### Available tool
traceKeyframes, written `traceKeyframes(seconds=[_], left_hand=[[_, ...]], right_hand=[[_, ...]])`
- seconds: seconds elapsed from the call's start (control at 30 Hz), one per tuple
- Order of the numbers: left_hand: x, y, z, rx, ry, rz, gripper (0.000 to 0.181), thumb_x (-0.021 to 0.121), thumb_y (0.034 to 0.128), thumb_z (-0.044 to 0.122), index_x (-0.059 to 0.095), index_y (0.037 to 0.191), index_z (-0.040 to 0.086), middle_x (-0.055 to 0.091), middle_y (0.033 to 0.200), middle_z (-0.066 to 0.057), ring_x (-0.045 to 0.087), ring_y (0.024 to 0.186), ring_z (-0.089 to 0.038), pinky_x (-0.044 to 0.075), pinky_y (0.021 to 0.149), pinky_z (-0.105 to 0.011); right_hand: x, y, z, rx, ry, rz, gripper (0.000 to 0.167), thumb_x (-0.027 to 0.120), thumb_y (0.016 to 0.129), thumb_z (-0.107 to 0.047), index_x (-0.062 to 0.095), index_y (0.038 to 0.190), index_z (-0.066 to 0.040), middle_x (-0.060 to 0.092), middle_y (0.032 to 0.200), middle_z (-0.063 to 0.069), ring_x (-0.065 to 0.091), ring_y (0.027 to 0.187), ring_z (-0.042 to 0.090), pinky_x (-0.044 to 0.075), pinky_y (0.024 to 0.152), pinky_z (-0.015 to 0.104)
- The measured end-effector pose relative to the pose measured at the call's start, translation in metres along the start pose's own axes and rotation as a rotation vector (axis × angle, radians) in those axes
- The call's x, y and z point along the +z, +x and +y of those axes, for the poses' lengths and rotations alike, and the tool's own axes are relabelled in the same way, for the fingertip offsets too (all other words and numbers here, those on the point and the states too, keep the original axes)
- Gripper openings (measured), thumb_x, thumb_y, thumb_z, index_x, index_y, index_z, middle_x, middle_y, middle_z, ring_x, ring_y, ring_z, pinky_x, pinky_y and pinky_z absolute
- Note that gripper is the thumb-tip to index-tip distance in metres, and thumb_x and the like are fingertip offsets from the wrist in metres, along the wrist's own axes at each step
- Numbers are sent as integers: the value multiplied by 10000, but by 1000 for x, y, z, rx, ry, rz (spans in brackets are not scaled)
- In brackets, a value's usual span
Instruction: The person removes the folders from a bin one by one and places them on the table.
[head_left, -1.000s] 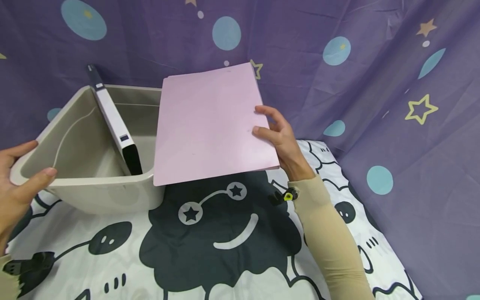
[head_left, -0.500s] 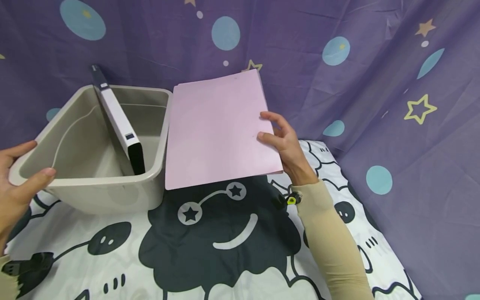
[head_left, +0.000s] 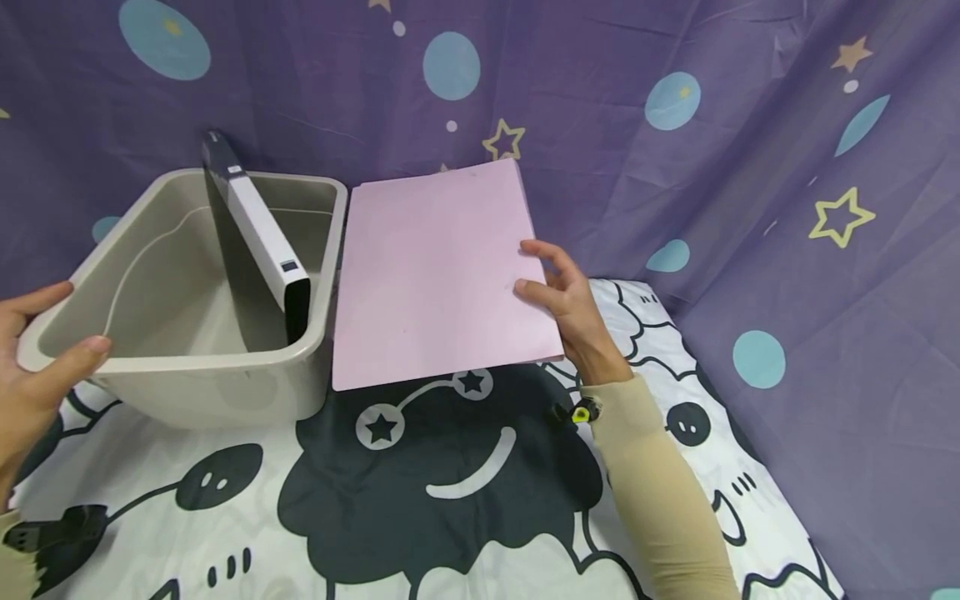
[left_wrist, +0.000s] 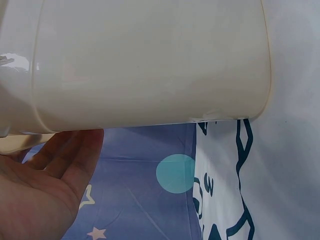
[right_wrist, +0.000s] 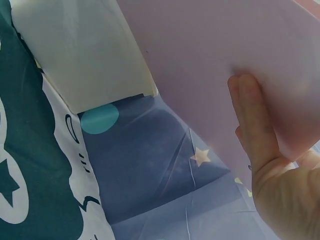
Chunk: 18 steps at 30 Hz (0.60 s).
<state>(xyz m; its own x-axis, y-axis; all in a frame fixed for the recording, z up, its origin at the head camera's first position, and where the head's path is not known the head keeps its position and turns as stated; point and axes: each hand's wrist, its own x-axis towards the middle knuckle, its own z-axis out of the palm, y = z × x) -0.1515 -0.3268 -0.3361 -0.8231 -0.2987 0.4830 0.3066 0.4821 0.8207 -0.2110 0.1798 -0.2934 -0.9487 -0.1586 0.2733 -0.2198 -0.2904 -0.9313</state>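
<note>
My right hand (head_left: 573, 312) pinches a flat pink folder (head_left: 438, 279) by its right edge. The folder is tilted just to the right of a beige plastic bin (head_left: 217, 392). Seen from the right wrist, the fingers (right_wrist: 250, 107) lie along one face of the pink folder (right_wrist: 185, 55). My left hand (head_left: 41, 358) grips the bin's left corner, thumb over the rim. In the left wrist view, the left hand's fingers (left_wrist: 82, 155) touch the bin's outer wall (left_wrist: 150, 65). Inside the bin, a dark ring binder with a white spine (head_left: 262, 225) leans, its far end sticking above the rim.
A white sheet with black cartoon sheep (head_left: 442, 467) covers the surface under the bin. Behind and to the right hangs a purple curtain (head_left: 570, 92) with stars and blue dots.
The pink folder and right hand have moved right and lower, out from over the bin's rim. Within the bin the ring binder has shifted right. My left hand stays put.
</note>
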Motion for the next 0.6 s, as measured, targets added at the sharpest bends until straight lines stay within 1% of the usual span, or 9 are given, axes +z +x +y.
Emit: traceKeyframes(seconds=[0.07, 0.1, 0.13, 0.2, 0.37, 0.5, 0.6], left_hand=[[1, -1, 5, 9, 6, 0, 637, 609, 827, -40, 420, 1421, 91, 456, 1209, 153, 452, 1036, 1, 361, 837, -46], [2, -2, 9, -2, -3, -7, 639, 607, 828, -43, 413, 1423, 82, 449, 1201, 160, 447, 1035, 1, 357, 841, -43], [2, -3, 11, -5, -11, -11, 637, 604, 830, -45, 411, 1424, 79, 448, 1195, 161, 446, 1033, 0, 357, 838, -40], [2, -3, 10, -7, -10, -7, 629, 608, 834, -33, 418, 1422, 84, 454, 1186, 159, 445, 1027, 1, 355, 835, -40], [1, -2, 4, -13, 24, 8, 644, 621, 821, -24, 436, 1421, 115, 460, 1193, 157, 441, 1031, 0, 350, 833, -53], [0, -2, 4, -14, 29, 9, 655, 623, 812, -35, 438, 1419, 122, 458, 1179, 173, 441, 1016, 9, 353, 812, -49], [1, -2, 8, -16, 16, 11, 645, 617, 811, -38, 446, 1413, 121, 460, 1155, 184, 442, 994, 13, 350, 785, -45]], right_hand=[[0, -1, 2, -9, -16, 8, 506, 584, 836, 102, 516, 1299, -90, 533, 1195, 96, 617, 887, 200, 546, 681, 311], [-1, -2, 3, -11, -20, 11, 507, 584, 835, 101, 515, 1301, -87, 525, 1207, 93, 612, 893, 198, 543, 687, 309], [-1, -2, 5, -11, -22, 13, 506, 582, 836, 102, 513, 1302, -82, 519, 1214, 93, 610, 897, 197, 542, 692, 307], [-2, -4, 7, -8, -16, 14, 508, 579, 839, 102, 507, 1307, -81, 524, 1204, 100, 617, 890, 198, 547, 679, 310], [-4, -7, 12, 9, 10, 11, 508, 576, 843, 105, 505, 1308, -86, 579, 1086, 127, 643, 848, 207, 558, 638, 334], [-6, -9, 16, -5, -31, 22, 510, 592, 837, 97, 509, 1311, -73, 591, 1078, 102, 629, 859, 185, 546, 680, 311], [-7, -10, 18, 9, -26, 26, 510, 589, 846, 83, 498, 1320, -80, 600, 1084, 100, 637, 855, 189, 548, 674, 319]])
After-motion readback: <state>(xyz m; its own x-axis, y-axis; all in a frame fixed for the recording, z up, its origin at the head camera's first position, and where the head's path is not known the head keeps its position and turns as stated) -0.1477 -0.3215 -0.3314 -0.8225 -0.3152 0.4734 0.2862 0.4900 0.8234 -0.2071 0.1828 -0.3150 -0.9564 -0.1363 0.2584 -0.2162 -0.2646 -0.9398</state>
